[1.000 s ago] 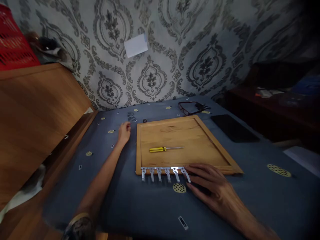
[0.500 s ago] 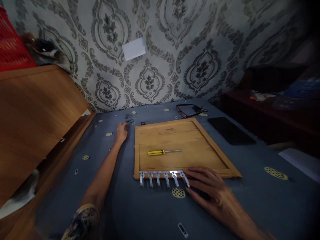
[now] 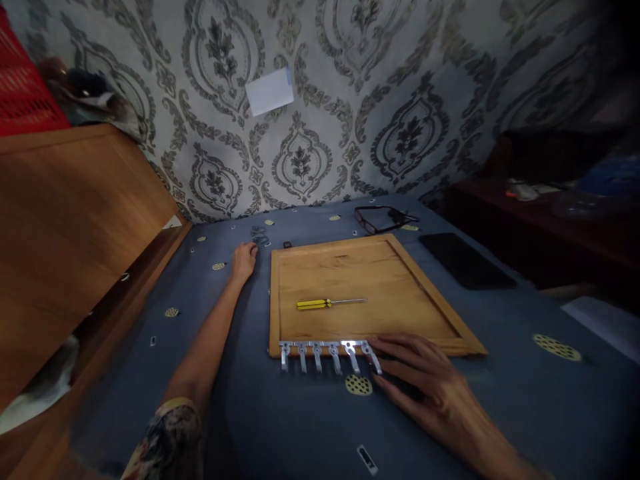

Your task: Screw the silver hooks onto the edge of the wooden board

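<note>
My left hand is stretched out left of the wooden board, its fingers curled in beside a few small dark metal pieces. What its fingertips pinch, if anything, is too small to make out. My right hand lies at the board's near edge, fingers extended and apart, touching the right end of a silver hook rail. The rail lies along the near edge of the framed wooden board, its hooks pointing towards me. On the board rests a yellow-handled screwdriver, tip to the right.
Eyeglasses lie behind the board, and a dark flat slab lies to its right. A small dark square piece sits by the far left corner. Wooden furniture borders the left; a patterned wall stands behind.
The view has shifted very slightly. Both hands, the hook rail and the screwdriver stay in nearly the same places.
</note>
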`<action>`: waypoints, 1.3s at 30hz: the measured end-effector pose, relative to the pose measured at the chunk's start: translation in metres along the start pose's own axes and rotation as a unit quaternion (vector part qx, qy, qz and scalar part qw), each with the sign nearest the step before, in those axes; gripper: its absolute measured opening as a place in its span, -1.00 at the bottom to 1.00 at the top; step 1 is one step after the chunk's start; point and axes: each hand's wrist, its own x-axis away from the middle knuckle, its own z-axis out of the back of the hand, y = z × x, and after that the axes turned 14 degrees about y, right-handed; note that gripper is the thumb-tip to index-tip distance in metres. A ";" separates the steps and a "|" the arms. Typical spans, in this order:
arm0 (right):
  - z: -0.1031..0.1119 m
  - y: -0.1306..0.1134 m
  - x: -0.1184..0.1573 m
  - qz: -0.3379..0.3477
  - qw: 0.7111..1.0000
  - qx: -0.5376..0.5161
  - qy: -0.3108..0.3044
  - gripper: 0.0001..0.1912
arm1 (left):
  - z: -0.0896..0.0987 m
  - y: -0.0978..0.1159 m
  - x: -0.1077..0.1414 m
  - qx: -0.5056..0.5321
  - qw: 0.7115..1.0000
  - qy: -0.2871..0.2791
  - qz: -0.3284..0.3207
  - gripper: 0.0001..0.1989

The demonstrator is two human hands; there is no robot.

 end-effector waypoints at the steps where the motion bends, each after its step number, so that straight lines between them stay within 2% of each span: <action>1: -0.001 0.000 0.000 0.004 1.000 -0.001 0.006 -0.78 | 0.002 0.003 -0.001 -0.009 1.000 -0.006 -0.002 -0.64; 6: -0.001 -0.002 0.000 0.004 1.000 -0.003 0.001 -0.82 | 0.017 0.019 -0.004 -0.047 0.998 -0.045 -0.002 -0.65; 11: 0.003 -0.009 -0.001 -0.031 0.999 -0.017 -0.023 -0.86 | 0.036 0.027 -0.006 -0.088 0.991 -0.094 0.023 -0.62; 15: 0.004 -0.010 -0.001 -0.066 0.997 -0.037 -0.035 -0.84 | 0.041 0.029 -0.009 -0.120 0.985 -0.125 0.020 -0.62; 22: 0.003 -0.011 0.000 -0.061 0.997 -0.034 -0.024 -0.86 | 0.053 0.032 -0.002 -0.170 0.975 -0.142 0.019 -0.63; 27: 0.003 -0.011 0.001 -0.069 0.997 -0.042 -0.021 -0.84 | 0.060 0.029 0.005 -0.162 0.977 -0.135 0.025 -0.63; 32: 0.006 -0.011 0.000 -0.093 0.993 -0.050 -0.044 -0.81 | 0.062 0.022 0.011 -0.121 0.985 -0.106 0.054 -0.66; 37: 0.008 -0.012 -0.001 -0.093 0.993 -0.058 -0.041 -0.82 | 0.070 0.020 0.024 -0.025 0.994 -0.048 0.093 -0.87; 39: 0.008 -0.012 -0.001 -0.099 0.992 -0.057 -0.047 -0.82 | 0.077 0.026 0.031 0.032 0.995 -0.027 0.089 -0.87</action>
